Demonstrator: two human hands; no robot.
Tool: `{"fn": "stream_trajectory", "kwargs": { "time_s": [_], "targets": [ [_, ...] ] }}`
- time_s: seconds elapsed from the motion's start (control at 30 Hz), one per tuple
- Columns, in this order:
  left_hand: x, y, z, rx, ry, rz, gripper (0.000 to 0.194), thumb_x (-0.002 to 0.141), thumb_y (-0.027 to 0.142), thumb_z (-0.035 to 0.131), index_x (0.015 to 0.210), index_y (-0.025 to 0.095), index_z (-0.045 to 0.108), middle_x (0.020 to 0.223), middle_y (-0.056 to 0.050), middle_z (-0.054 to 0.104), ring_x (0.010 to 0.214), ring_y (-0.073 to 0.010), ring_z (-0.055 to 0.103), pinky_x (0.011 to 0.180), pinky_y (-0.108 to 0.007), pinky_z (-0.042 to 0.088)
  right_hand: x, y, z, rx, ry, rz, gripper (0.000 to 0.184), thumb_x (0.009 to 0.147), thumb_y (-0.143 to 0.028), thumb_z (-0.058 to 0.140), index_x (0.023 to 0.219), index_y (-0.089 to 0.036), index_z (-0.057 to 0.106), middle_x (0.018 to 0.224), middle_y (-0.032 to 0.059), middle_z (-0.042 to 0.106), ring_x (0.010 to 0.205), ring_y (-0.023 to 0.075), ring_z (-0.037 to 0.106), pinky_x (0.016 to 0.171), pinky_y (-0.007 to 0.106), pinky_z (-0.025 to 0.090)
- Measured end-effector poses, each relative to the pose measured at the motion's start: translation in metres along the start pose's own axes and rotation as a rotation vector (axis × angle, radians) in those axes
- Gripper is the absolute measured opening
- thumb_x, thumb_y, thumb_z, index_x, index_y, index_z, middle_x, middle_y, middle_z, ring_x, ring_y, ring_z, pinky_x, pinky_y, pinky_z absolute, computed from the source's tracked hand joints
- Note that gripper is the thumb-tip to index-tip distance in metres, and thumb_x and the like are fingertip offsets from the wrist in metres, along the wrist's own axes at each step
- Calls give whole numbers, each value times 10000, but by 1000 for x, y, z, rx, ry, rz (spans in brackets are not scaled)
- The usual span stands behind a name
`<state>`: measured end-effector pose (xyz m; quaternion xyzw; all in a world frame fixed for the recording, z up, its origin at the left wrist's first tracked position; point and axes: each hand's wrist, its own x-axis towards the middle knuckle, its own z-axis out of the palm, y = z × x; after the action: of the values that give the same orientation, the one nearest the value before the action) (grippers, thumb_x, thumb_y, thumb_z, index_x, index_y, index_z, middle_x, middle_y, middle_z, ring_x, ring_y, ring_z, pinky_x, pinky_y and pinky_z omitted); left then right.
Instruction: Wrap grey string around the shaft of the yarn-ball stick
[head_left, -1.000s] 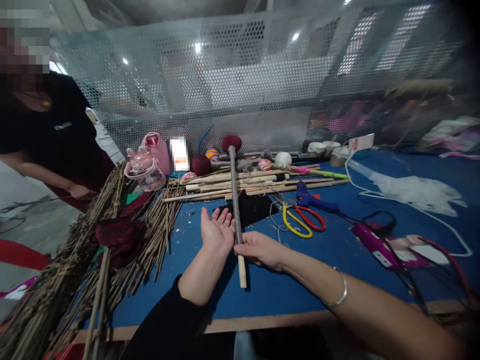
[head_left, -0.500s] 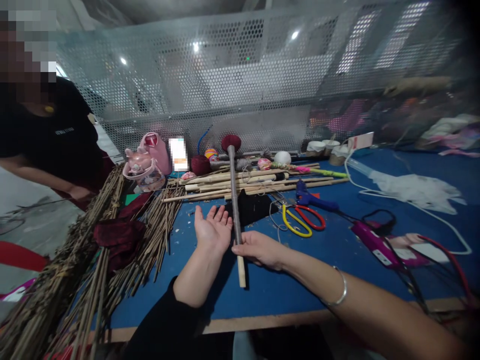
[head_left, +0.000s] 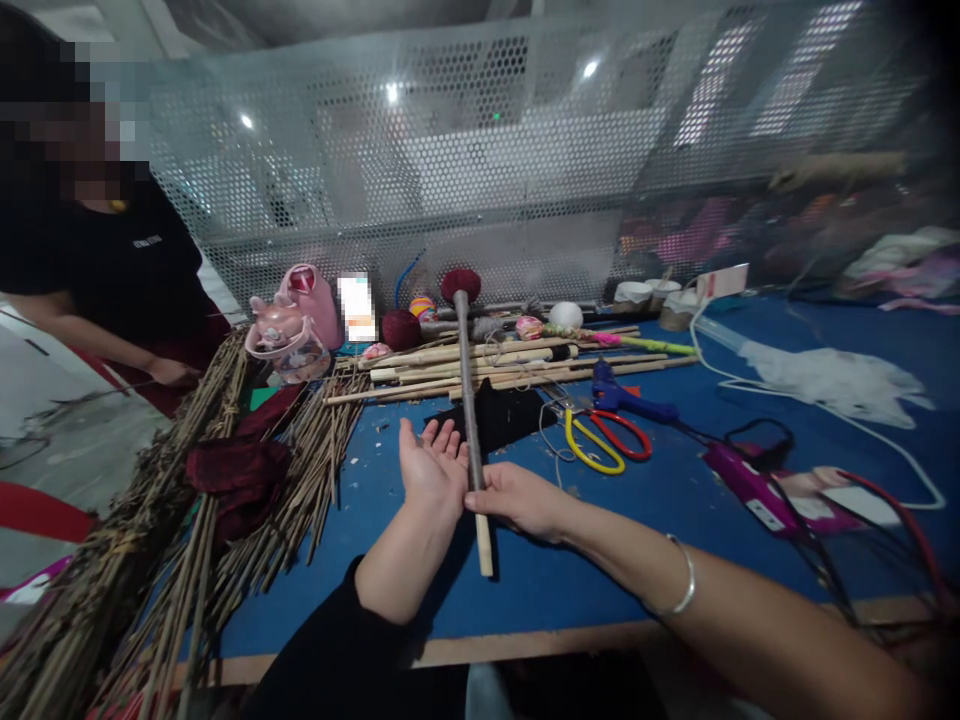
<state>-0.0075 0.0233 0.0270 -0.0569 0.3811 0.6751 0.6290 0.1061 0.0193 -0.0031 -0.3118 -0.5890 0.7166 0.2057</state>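
My right hand grips a wooden stick near its lower end. Grey wrapping covers most of the stick's length, and bare pale wood shows below my fingers. At its far end sits a dark red ball-like head. Palm up, my left hand lies just left of the stick with its fingers spread; nothing rests in it. Whether its edge touches the stick I cannot tell. Beyond both hands, a black cloth lies on the blue table. Scissors with yellow and red handles lie right of the cloth.
Bundles of dry twigs cover the table's left side, with dark red cloth on them. Pale sticks and yarn balls lie behind. A blue glue gun and purple power strip are at right. Another person stands left.
My left hand has shifted slightly down and right, closer to the stick. My right hand and the stick stay almost still. The other person has moved a little to the right.
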Motion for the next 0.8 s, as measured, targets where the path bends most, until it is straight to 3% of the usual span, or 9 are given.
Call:
{"fn": "stream_trajectory", "kwargs": {
  "time_s": [0.1, 0.23, 0.3, 0.4, 0.5, 0.57, 0.7, 0.8],
  "targets": [
    [-3, 4, 2, -8, -44, 13, 450, 737, 581, 336, 912, 187, 469, 1020, -101, 504, 847, -166, 498, 571, -218, 420, 2, 3, 1, -62, 78, -20, 201, 643, -261, 614, 577, -131, 477, 464, -66, 411, 457, 49, 326, 424, 181, 205],
    [3, 10, 2, 20, -50, 56, 460, 734, 596, 319, 899, 195, 472, 978, -83, 530, 808, -156, 511, 588, -235, 425, 0, 2, -2, -71, 17, 83, 188, 688, -272, 573, 615, -157, 444, 378, -101, 323, 341, 35, 243, 351, 180, 144],
    [9, 11, -1, 113, -94, 39, 406, 725, 560, 389, 855, 187, 486, 907, -68, 548, 726, -137, 521, 572, -234, 417, -2, 0, -4, -66, 7, 111, 183, 706, -295, 559, 649, -166, 443, 361, -112, 299, 303, 34, 210, 319, 183, 118],
    [16, 7, -7, 518, -239, 59, 302, 637, 433, 604, 746, 162, 529, 702, -24, 548, 563, -98, 488, 506, -202, 365, -4, -3, -4, -64, -8, 103, 211, 711, -325, 564, 657, -168, 435, 355, -114, 289, 293, 35, 208, 302, 186, 113],
    [21, 3, -12, 958, -318, 373, 271, 522, 313, 725, 677, 150, 574, 534, 31, 498, 467, -66, 410, 460, -185, 294, -5, -5, -3, -52, -20, 68, 304, 686, -364, 600, 612, -166, 383, 376, -113, 272, 318, 20, 194, 318, 185, 104],
    [23, 3, -13, 1063, -359, 452, 249, 530, 306, 722, 662, 141, 590, 487, 39, 484, 436, -59, 386, 445, -189, 277, -6, -5, -4, -24, -36, 48, 336, 677, -392, 613, 619, -164, 372, 391, -114, 269, 324, 15, 189, 322, 184, 99],
    [22, 8, -11, 930, -522, 204, 241, 597, 295, 682, 734, 112, 605, 571, -15, 566, 456, -72, 455, 460, -195, 336, -10, -4, -12, 123, -199, 83, 286, 704, -387, 600, 763, -165, 429, 422, -115, 298, 309, 21, 191, 300, 176, 117],
    [20, 9, -9, 754, -563, -21, 268, 632, 253, 657, 849, 109, 596, 689, -61, 618, 519, -86, 523, 456, -178, 359, -12, -3, -16, 234, -294, 92, 294, 696, -356, 616, 826, -161, 438, 460, -110, 305, 334, 17, 176, 305, 158, 123]
  ]
}}
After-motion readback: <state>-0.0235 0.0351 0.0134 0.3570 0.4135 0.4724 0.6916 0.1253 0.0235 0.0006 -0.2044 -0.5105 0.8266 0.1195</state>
